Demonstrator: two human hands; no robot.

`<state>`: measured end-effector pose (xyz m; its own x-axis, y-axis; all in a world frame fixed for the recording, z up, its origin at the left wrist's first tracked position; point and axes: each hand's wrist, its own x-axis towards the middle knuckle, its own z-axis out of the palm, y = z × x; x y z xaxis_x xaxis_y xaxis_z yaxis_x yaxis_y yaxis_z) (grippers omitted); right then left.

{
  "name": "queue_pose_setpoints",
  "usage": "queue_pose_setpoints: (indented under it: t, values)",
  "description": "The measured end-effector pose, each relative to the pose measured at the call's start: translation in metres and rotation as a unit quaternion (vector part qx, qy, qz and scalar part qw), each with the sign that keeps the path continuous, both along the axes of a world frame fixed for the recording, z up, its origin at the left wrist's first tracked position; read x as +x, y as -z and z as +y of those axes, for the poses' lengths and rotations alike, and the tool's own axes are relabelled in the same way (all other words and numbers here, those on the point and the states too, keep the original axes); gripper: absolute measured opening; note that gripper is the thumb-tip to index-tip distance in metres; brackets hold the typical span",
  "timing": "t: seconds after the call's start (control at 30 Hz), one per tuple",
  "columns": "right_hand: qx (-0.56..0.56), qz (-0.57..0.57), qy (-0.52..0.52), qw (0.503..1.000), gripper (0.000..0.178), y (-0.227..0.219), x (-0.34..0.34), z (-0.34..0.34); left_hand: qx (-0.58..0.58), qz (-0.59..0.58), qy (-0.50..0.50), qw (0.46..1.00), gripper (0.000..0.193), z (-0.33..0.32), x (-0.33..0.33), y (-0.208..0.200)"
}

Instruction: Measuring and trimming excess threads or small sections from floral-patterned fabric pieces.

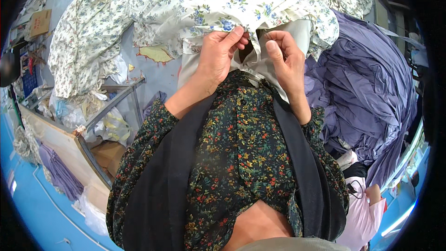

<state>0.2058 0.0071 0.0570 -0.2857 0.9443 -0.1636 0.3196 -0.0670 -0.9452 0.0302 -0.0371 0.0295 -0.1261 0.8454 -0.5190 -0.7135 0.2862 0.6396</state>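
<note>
A white cloth with blue flowers and green leaves (200, 2) spreads across the far side and hangs toward my lap. My left hand (219, 53) pinches its near edge between thumb and fingers. Just to the right, my right hand (287, 60) is closed, thumb against curled fingers, close to the same edge. Whatever sits between those fingertips is too small to make out. A dark gap shows between the two hands. Under them, plain pale cloth (302, 35) lies over my lap.
A large heap of purple-grey cloth (367, 83) rises on the right. At left stands a wooden-sided bin (69, 144) holding plastic bags and scraps. A cardboard box (40, 22) is at the far left. Another person in a pink sleeve (364, 218) is at lower right.
</note>
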Motion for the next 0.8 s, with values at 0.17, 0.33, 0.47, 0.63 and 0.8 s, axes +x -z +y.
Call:
queue_pose_setpoints:
  t: [0.17, 0.33, 0.47, 0.63, 0.8]
  values:
    - [0.101, -0.038, 0.005, 0.994, 0.021, 0.01, -0.009, 0.0, 0.01, -0.031, -0.002, 0.999, 0.016, -0.004, 0.0, 0.001]
    - [0.166, -0.05, 0.013, 0.985, 0.017, 0.02, -0.017, 0.004, 0.008, -0.066, -0.003, 0.998, 0.016, -0.006, -0.001, 0.003]
    - [0.199, -0.032, 0.023, 0.979, 0.017, 0.025, -0.019, 0.007, 0.003, -0.09, -0.006, 0.996, 0.015, -0.005, -0.001, 0.003]
    - [0.218, -0.042, 0.014, 0.975, 0.015, 0.026, -0.02, 0.009, -0.003, -0.094, -0.004, 0.996, 0.015, -0.005, 0.0, 0.004]
    - [0.203, -0.03, 0.008, 0.979, 0.014, 0.025, -0.016, 0.009, 0.012, -0.075, -0.005, 0.997, 0.015, -0.006, 0.0, 0.004]
